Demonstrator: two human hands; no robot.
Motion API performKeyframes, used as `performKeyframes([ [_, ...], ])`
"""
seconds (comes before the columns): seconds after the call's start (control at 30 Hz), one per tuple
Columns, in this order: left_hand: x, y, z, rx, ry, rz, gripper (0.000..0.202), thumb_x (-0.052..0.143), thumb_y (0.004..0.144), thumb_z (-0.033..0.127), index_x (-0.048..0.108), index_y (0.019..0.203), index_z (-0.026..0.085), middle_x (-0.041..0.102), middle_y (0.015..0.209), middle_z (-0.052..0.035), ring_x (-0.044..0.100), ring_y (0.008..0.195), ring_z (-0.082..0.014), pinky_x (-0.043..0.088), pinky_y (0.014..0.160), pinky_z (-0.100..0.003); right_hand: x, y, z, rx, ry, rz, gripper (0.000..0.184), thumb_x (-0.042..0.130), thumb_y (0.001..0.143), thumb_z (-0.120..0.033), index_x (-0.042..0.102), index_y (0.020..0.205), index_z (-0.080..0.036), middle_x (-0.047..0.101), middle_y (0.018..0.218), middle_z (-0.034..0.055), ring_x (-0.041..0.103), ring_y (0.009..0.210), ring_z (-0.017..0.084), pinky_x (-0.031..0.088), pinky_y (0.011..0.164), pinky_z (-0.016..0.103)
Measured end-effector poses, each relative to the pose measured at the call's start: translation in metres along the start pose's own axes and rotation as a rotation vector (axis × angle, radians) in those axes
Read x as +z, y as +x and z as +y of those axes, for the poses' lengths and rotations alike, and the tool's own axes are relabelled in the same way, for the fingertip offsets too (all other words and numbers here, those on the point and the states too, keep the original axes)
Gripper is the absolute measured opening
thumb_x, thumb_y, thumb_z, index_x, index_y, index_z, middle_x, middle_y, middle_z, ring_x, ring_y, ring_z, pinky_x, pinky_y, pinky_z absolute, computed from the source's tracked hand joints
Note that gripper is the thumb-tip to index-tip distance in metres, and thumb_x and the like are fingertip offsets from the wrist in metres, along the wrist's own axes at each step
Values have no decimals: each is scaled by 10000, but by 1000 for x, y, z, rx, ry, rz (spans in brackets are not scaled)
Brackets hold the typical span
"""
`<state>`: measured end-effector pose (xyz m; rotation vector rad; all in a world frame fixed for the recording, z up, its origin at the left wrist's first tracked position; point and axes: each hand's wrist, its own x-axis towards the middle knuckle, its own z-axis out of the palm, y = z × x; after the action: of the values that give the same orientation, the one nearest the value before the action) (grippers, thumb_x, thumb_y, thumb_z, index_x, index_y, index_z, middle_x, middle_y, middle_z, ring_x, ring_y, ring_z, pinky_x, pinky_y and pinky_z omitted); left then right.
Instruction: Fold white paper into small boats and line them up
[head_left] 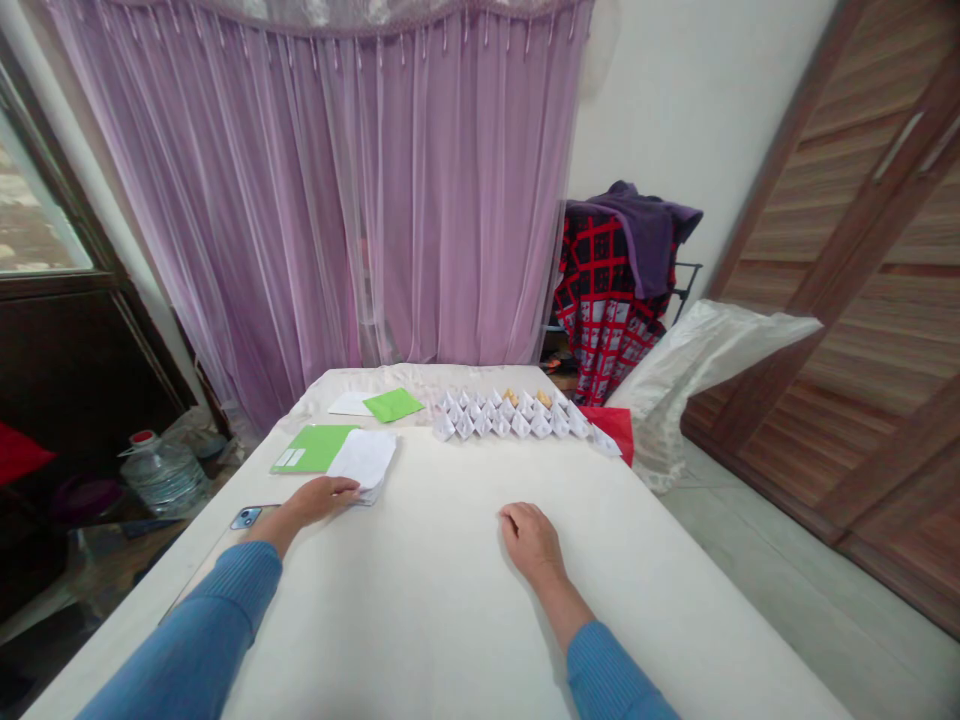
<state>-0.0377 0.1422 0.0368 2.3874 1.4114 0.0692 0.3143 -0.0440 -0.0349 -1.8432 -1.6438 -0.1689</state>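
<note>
matt paper sheets point(364, 456), sheer cloth curtain point(450, 200)

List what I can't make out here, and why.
All in the head view:
- Left hand: whether it grips or just touches the white paper stack; its own back hides the underside.
- Right hand: palm, hidden by its back.
- Smartphone: partly covered by the left wrist.
- White label: print too small.
- Wardrobe: cut off by the right edge.

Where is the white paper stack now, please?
In the head view, the white paper stack lies left of centre on the table, overlapping the green booklet; the left hand touches it.
</note>
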Motion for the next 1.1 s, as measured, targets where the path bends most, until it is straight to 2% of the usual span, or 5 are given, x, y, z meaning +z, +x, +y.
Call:
performKeyframes([
  [0.3,-6,8,-14,12,-101,-43,480,563,698,559,729,1010,234,755,1029,-27,674,959,-252,480,857,-285,0,-3,5,-16,29,-2,229,466,814,-106,658,793,-229,697,835,25,609,840,191,461,788,297],
  [0.5,0,5,-16,-55,-60,55,314,474,799,433,684,767,202,677,718,10,623,781,-188,414,693,-243,0,-5,12,-60,68,-7,225,443,840,-165,660,818,-218,703,864,36,611,844,200,472,802,321],
  [0.77,12,6,-8,-131,39,179,175,517,803,295,613,694,197,610,644,25,570,652,-145,359,583,-231,5,-8,19,-68,96,-1,227,436,857,-231,663,837,-231,711,887,35,628,864,210,485,809,346],
  [0.93,21,-5,24,-93,128,377,185,476,886,264,638,937,192,691,900,-77,615,878,-217,430,768,-300,6,-9,21,-60,104,9,239,425,867,-252,663,858,-239,713,893,43,640,866,213,501,813,353],
  [1.1,45,-17,89,88,182,486,270,365,982,266,626,989,198,683,928,-99,604,944,-241,402,884,-380,14,-10,16,-48,119,100,331,432,859,-264,608,1136,-221,697,1048,77,657,944,215,531,845,355],
])
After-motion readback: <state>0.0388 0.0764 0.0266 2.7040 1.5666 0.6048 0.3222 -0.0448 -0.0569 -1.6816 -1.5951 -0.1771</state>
